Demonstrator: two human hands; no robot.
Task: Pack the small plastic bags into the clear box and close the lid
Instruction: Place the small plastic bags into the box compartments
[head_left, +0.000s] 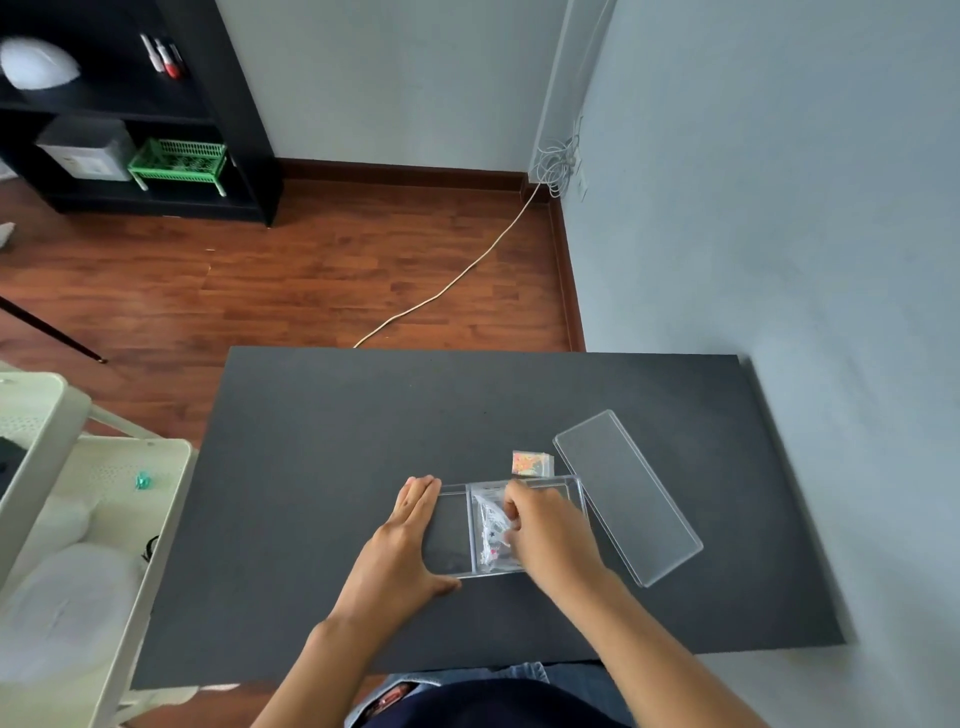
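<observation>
A clear box (451, 538) with a divider sits open on the dark table (322, 467). Its left compartment holds nothing. My left hand (402, 545) lies flat against the box's left side, fingers together and stretched out. My right hand (545, 530) reaches into the right compartment, fingers pinched on a small plastic bag (491, 525) with little coloured pieces in it. Another small bag (532, 462), pink and yellow, lies on the table just behind the box. The clear lid (626, 493) lies flat to the right of the box, apart from it.
A white trolley (104, 519) with rolls and a green item stands left of the table. A pale wall runs along the table's right edge. A cable crosses the wooden floor beyond. A black shelf unit with a green basket stands far left.
</observation>
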